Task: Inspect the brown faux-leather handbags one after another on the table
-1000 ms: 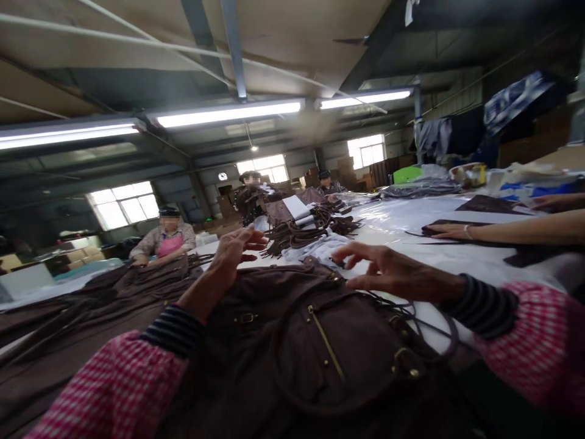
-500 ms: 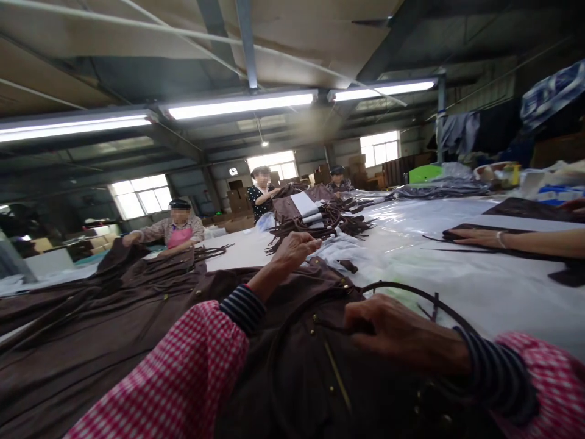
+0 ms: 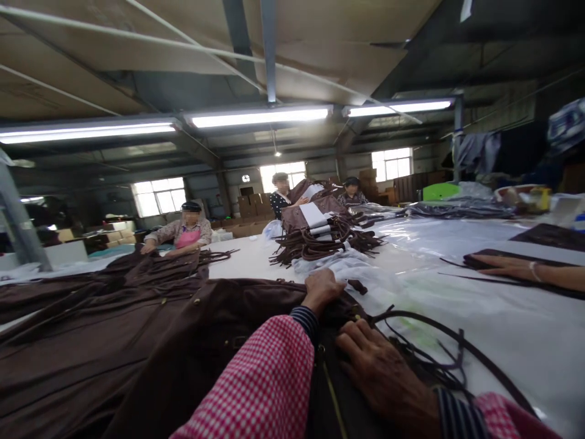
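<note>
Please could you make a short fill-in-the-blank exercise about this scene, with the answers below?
1. The person's left hand and right hand both touch dark ____ cloth.
2. The cuffs below the checked sleeves are patterned with ____.
3. A co-worker's hand at the right edge has a pale band around the ____.
4. The apron of the co-worker farthest left is ____.

Missing words: brown; stripes; wrist; pink.

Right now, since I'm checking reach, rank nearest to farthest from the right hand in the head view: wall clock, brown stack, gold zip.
1. Gold zip, just left of the right hand
2. Brown stack, ahead, on the white table
3. Wall clock, far background
</note>
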